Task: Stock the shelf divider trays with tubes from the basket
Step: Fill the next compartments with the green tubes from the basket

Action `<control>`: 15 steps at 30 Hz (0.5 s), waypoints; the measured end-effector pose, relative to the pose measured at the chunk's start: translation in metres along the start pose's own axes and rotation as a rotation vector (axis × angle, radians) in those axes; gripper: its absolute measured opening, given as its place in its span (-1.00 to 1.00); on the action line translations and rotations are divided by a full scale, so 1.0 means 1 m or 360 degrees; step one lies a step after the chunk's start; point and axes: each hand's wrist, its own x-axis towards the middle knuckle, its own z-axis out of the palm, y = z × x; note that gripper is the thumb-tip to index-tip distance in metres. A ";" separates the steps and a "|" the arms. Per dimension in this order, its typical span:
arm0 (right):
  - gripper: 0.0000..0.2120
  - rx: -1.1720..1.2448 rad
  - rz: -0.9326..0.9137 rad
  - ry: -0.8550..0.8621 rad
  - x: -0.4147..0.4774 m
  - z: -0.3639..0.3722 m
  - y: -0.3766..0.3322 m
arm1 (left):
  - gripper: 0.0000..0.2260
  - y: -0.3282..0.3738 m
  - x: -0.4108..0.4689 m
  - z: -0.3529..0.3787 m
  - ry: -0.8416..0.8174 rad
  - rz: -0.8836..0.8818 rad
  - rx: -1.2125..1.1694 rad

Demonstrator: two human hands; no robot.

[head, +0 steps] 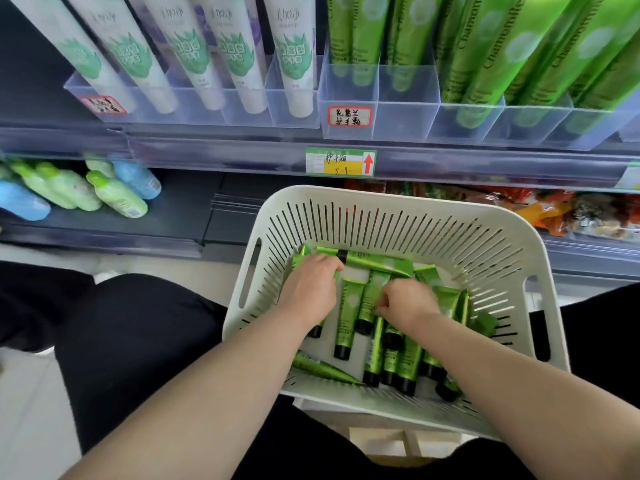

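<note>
Pick-up step: L hand (pixel 310 289) + R hand (pixel 407 303) in basket (pixel 346 192), fingers curled round green tubes (pixel 348 317); next: lift, slot upright into clear tray (pixel 408 90), front slots look free.

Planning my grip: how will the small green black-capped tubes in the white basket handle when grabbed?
The small green black-capped tubes look slim beside the left hand and right hand gripping them, so probably light. Their sheen suggests slipperiness. Flat crimped ends likely limit rolling in the white slotted basket.
</note>
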 end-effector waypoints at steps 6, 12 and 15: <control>-0.50 0.0216 0.0059 0.0040 -0.001 0.006 0.011 | -0.72 0.003 0.001 0.002 -0.0013 0.0027 -0.0025; -0.56 -0.0155 -0.0044 0.0021 0.004 0.007 0.006 | -0.73 0.002 0.000 0.003 -0.0017 0.0040 -0.0014; -0.83 -0.0025 -0.0127 0.0029 0.009 -0.011 0.009 | -0.74 0.002 0.000 0.004 -0.0007 0.0040 -0.0002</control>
